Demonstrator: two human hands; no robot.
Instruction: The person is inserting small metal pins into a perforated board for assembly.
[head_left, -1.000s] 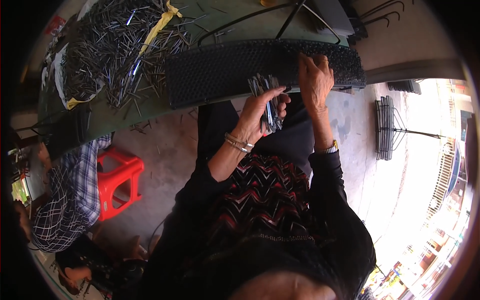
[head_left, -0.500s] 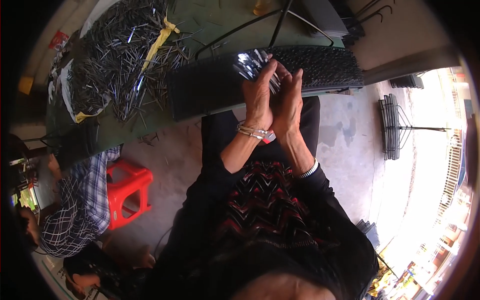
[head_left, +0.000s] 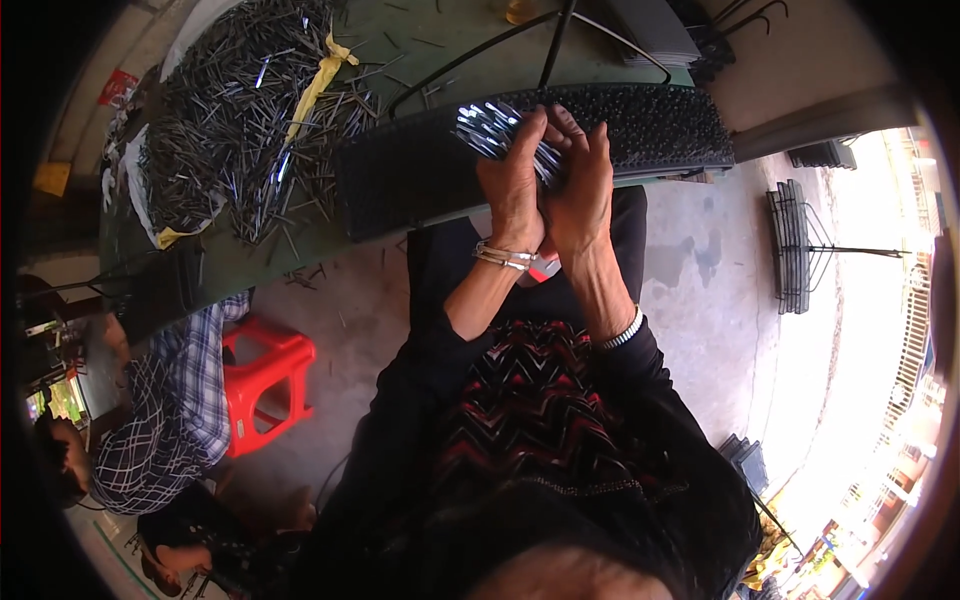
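Note:
A bundle of thin, shiny metal strips [head_left: 487, 128] is gathered between my two hands, its bright ends fanning out to the left. My left hand [head_left: 513, 190] closes on it with the thumb pointing up across the strips. Pressed against its other side is my right hand [head_left: 582, 185], fingers bent around the far end. Just beneath both hands lies a long black panel [head_left: 395, 180] on the table edge. Its left part looks smooth and dark; the right part is covered with small dense bumps or studs. My palms hide part of the bundle.
A big heap of loose dark metal strips [head_left: 230, 110] covers the left of the green table [head_left: 440, 60], a yellow strip [head_left: 315, 90] across it. A black bent-rod frame [head_left: 548, 55] stands behind the panel. A red stool [head_left: 270, 385] and people sit at left; racks [head_left: 790, 245] stand right.
My hands have shifted slightly, and the bundle's bright ends have tilted further left. My right fingers have spread a little around it. The view has moved slightly.

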